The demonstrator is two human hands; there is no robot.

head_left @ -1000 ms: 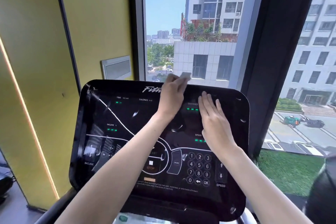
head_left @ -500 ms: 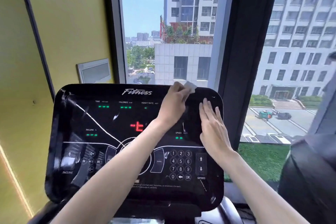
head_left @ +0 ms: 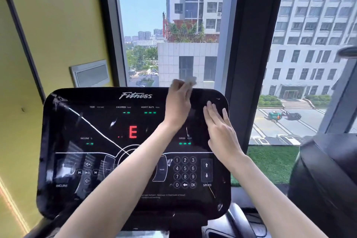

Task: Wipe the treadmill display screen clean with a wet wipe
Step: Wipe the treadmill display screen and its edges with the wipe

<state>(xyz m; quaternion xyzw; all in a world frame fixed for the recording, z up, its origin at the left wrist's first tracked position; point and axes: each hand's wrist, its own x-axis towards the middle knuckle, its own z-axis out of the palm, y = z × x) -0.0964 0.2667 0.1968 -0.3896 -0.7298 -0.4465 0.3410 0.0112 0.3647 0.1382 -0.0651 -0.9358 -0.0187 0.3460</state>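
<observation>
The left hand point(head_left: 178, 103) works at the top edge of the treadmill display screen point(head_left: 108, 133), its fingers point(head_left: 182, 88) pinched closed on a small white wet wipe point(head_left: 191, 80); the wipe sits bunched at the fingertips, partly above the panel rim, blurred. The right hand point(head_left: 220, 127) lies flat just beside it, fingers point(head_left: 211, 108) extended and together, holding nothing, palm against the upper right corner of the panel. Risk noted: the panel is live, a red "E" point(head_left: 133, 132) showing below the left fingers, and the numeric keypad point(head_left: 184, 172) and speed arrows point(head_left: 206, 170) lie under the right wrist; a downward stroke or leaning palm could, in my judgement, press a key. A bunched wipe also covers little and may leave streaks. The left half of the panel, far from both sets of fingers, appears still to be done. The screen's long axis runs left to right; its face tilts back, pointing up toward the person.
</observation>
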